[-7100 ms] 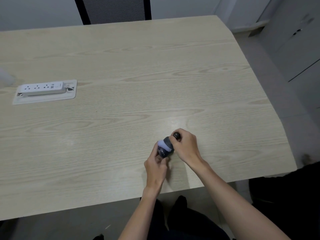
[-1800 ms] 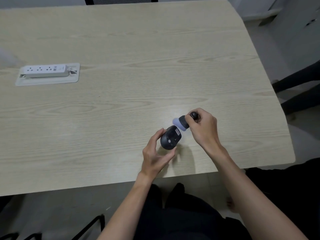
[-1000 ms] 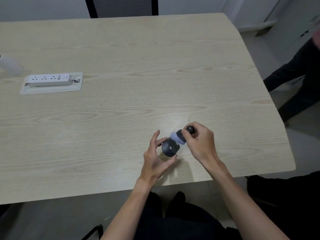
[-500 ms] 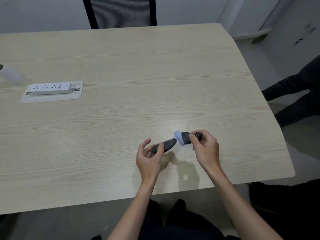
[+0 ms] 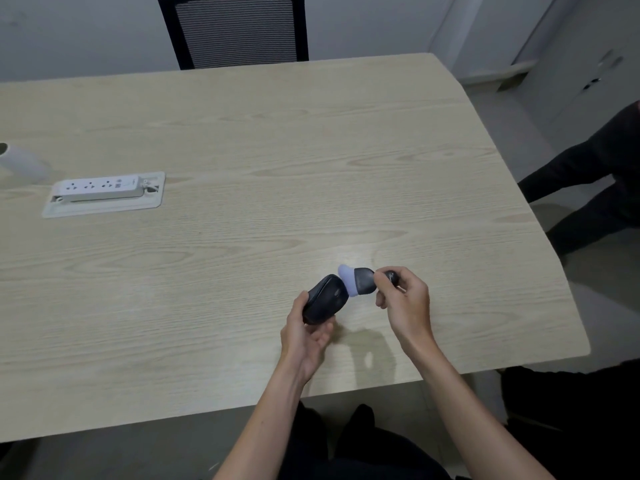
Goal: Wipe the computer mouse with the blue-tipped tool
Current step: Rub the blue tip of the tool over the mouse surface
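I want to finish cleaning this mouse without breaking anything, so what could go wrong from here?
1. The left hand holds the mouse in the air by its rear end only; a push from the blue tip at the far end could lever it loose onto the table.
2. The right hand pinches the blue-tipped tool by its small back end, so it may twist or slip under pressure.

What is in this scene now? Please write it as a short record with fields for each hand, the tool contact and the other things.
left hand: holds the computer mouse above the table
right hand: holds the blue-tipped tool by its dark handle
contact: blue tip touches the far end of the mouse
power strip: far left on the table, in a white tray
chair: behind the far table edge
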